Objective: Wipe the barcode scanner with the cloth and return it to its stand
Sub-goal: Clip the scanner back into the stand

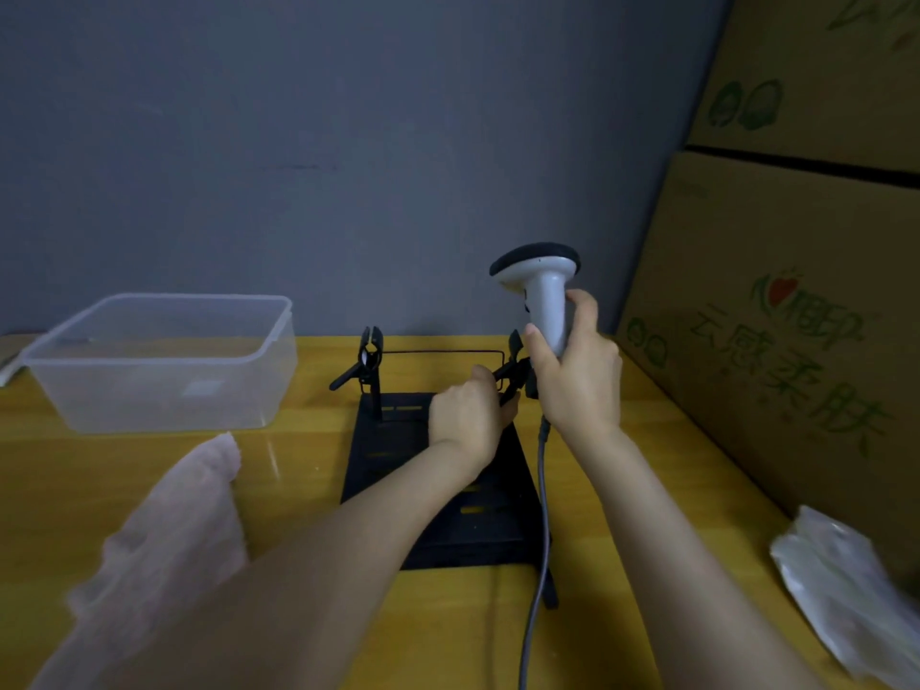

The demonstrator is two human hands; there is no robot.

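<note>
Yellow tabletop (308, 455), centre frame — right hand (577, 376) gripping upright barcode scanner (542, 291); left hand (468, 415) pinching the black stand (398, 470)'s right clamp (513, 371).

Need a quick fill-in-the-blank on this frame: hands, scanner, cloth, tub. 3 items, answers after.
1. The barcode scanner is held by the ____ hand.
2. The left hand grips a black ____ on the stand.
3. The pink cloth lies on the table, ____ of the stand.

Missing words: right; clamp; left
</note>
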